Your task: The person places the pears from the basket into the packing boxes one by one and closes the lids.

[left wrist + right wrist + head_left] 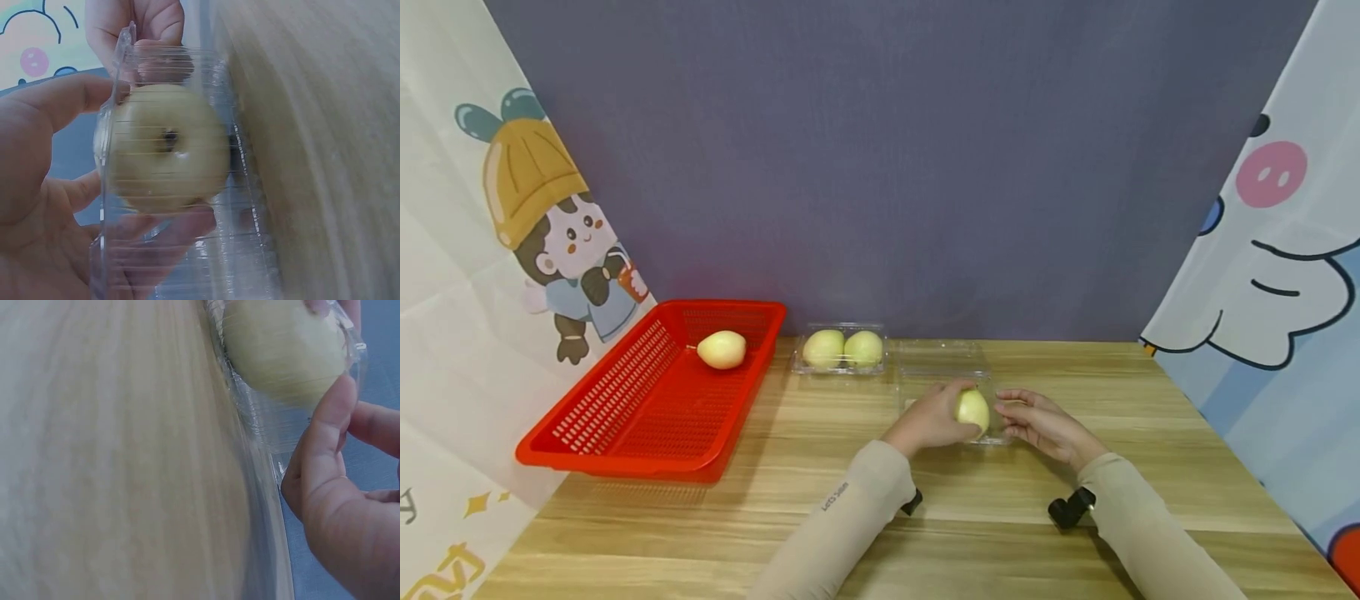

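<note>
Pale yellow, probably firm but easily bruised, a pear (973, 412) sits in a clear box (269, 425) toward the bench (985, 533)'s back edge, left hand (931, 417) gripping its sides, likely the best hold, right hand (1045, 427) pinching the box's rim.

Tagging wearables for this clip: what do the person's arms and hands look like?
Left sleeve: long, pale beige, small dark lettering on the forearm. Right sleeve: same colour, no lettering visible. Black device at the right wrist, part of another at the left. Left hand and right hand: no gloves. No cables visible.
</note>
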`<act>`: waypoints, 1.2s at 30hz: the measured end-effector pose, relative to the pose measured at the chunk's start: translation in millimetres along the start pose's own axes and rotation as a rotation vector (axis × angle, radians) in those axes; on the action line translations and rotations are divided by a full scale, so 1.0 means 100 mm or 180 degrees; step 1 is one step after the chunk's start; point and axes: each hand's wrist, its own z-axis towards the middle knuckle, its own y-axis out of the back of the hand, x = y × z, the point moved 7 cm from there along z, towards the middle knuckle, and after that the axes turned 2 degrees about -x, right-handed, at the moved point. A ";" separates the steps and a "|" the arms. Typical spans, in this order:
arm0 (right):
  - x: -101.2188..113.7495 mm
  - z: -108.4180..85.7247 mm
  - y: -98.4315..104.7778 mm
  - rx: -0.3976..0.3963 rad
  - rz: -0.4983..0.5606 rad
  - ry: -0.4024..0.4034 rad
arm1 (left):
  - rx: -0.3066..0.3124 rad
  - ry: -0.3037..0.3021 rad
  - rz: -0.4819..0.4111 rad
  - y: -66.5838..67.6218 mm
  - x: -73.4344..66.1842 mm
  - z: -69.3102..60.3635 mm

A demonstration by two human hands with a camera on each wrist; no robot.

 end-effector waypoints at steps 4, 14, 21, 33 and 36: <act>-0.01 0.00 0.00 -0.0010 -0.0010 0.0000 | 0.0016 -0.0026 -0.0059 0.03 -0.01 -0.02; 0.00 -0.01 0.00 -0.0009 0.0012 -0.0003 | 0.0049 0.0066 -0.0377 0.05 0.02 -0.05; 0.00 -0.02 -0.01 0.0033 -0.0001 0.0024 | -0.0061 0.0044 -0.0262 0.03 0.01 -0.02; -0.01 -0.02 -0.01 -0.0006 0.0184 0.0037 | -0.0164 0.0052 -0.0202 -0.03 -0.01 0.00; -0.01 -0.03 -0.01 -0.0048 0.0238 0.0025 | -0.0157 0.0078 -0.0232 -0.03 -0.01 -0.01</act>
